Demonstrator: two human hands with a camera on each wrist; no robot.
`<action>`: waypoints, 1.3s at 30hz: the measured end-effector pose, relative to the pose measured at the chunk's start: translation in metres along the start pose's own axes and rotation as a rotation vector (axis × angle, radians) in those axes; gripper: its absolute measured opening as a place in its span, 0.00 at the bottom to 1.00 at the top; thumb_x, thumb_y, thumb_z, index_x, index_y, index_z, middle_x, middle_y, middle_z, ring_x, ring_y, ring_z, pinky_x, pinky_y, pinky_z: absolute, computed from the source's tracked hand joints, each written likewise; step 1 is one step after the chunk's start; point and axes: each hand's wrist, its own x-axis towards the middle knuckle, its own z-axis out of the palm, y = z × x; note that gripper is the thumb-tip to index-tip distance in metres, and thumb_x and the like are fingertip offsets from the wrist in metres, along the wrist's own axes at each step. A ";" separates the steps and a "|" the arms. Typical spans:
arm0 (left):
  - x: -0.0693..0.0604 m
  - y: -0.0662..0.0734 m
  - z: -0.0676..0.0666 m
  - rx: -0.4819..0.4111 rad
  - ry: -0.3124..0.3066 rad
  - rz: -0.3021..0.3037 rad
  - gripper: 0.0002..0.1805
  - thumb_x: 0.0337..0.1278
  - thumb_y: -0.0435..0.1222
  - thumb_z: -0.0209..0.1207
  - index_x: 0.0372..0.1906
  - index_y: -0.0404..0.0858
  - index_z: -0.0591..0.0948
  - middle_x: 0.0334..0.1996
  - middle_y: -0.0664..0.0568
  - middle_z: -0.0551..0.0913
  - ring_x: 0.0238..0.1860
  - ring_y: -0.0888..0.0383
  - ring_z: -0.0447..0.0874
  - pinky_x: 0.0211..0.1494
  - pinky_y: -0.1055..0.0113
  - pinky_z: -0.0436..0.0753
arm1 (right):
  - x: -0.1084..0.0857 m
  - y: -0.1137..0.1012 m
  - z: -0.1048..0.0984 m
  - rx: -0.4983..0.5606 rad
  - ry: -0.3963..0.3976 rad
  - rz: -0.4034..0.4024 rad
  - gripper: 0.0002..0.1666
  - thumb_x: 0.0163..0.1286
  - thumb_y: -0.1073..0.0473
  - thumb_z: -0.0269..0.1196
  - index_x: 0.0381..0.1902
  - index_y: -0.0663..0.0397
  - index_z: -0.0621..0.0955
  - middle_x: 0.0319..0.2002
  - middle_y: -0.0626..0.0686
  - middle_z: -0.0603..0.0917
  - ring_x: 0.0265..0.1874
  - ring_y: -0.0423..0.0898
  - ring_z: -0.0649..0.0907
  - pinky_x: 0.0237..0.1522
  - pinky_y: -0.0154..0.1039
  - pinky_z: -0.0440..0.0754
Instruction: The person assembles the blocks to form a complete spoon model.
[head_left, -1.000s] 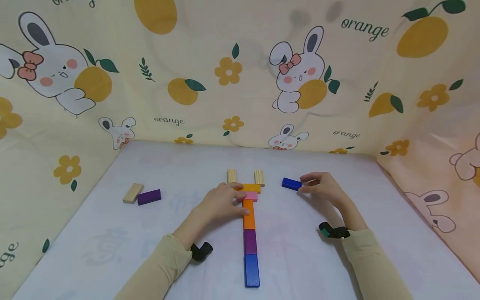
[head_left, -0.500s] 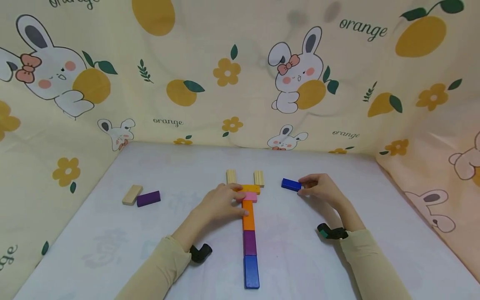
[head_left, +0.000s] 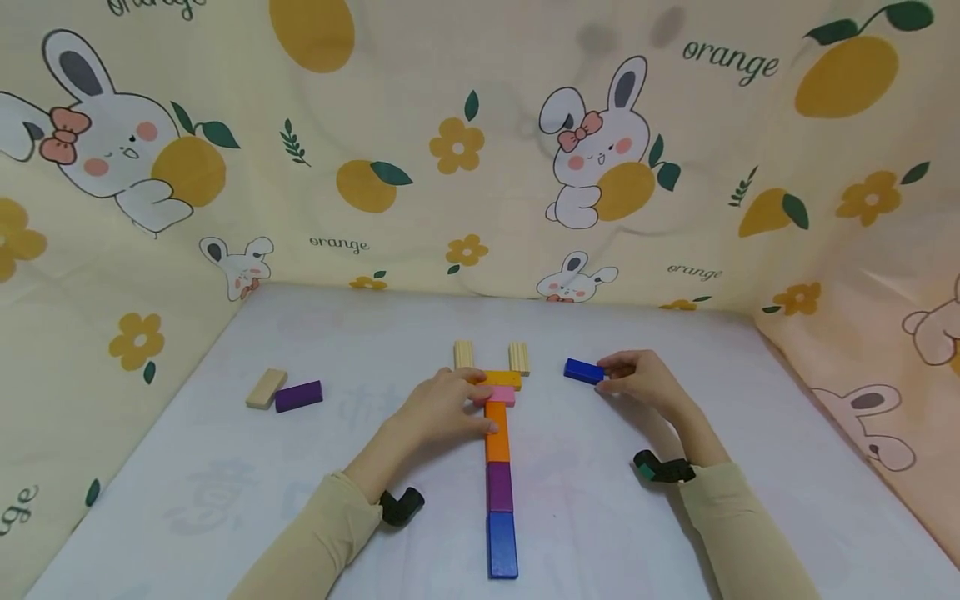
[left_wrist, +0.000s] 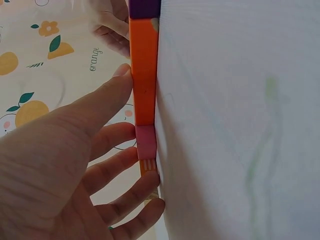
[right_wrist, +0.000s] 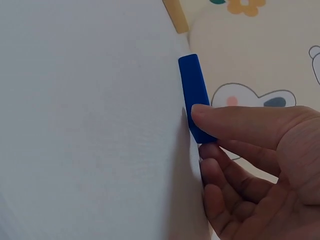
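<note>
The right hand (head_left: 647, 383) pinches 1 end of the dark blue block (head_left: 583, 371) between thumb and fingers; whether the block is off the table (head_left: 585, 533) I cannot tell. The left hand (head_left: 442, 406) grips nothing: its thumb touches the orange block (head_left: 498, 442), and its relaxed, spread fingers touch the pink block (head_left: 502, 396) and reach the yellow block (head_left: 504, 380). Over the last 1 s, neither hand nor any block has visibly shifted, so the work seems paused, the dark blue block standing apart from the rest. Nearer the person, the purple block (head_left: 499, 487) and light blue block (head_left: 502, 546) continue the orange block's line. Beyond the yellow block lie 2 ridged blocks (head_left: 519, 357). Far left, a tan block (head_left: 267, 389) and dark purple block (head_left: 299, 396) lie together.
</note>
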 end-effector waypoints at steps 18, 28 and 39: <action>0.000 0.002 -0.003 -0.014 -0.010 -0.019 0.33 0.54 0.59 0.65 0.63 0.50 0.80 0.67 0.53 0.71 0.64 0.42 0.68 0.60 0.47 0.72 | 0.002 -0.005 0.001 -0.036 0.009 0.005 0.25 0.60 0.59 0.73 0.54 0.62 0.82 0.43 0.57 0.82 0.40 0.53 0.77 0.39 0.40 0.78; -0.001 0.003 -0.002 -0.012 -0.006 -0.012 0.33 0.53 0.58 0.66 0.63 0.48 0.80 0.66 0.52 0.71 0.62 0.45 0.69 0.58 0.50 0.74 | 0.003 0.000 0.003 -0.052 0.022 0.009 0.24 0.59 0.58 0.73 0.53 0.60 0.83 0.41 0.57 0.82 0.40 0.53 0.77 0.39 0.40 0.78; -0.003 0.004 -0.004 -0.015 -0.002 -0.005 0.32 0.54 0.57 0.66 0.62 0.48 0.80 0.66 0.52 0.72 0.62 0.44 0.69 0.58 0.48 0.73 | 0.003 0.002 0.003 -0.029 0.020 -0.011 0.23 0.59 0.59 0.74 0.51 0.61 0.83 0.39 0.56 0.82 0.37 0.53 0.77 0.36 0.39 0.78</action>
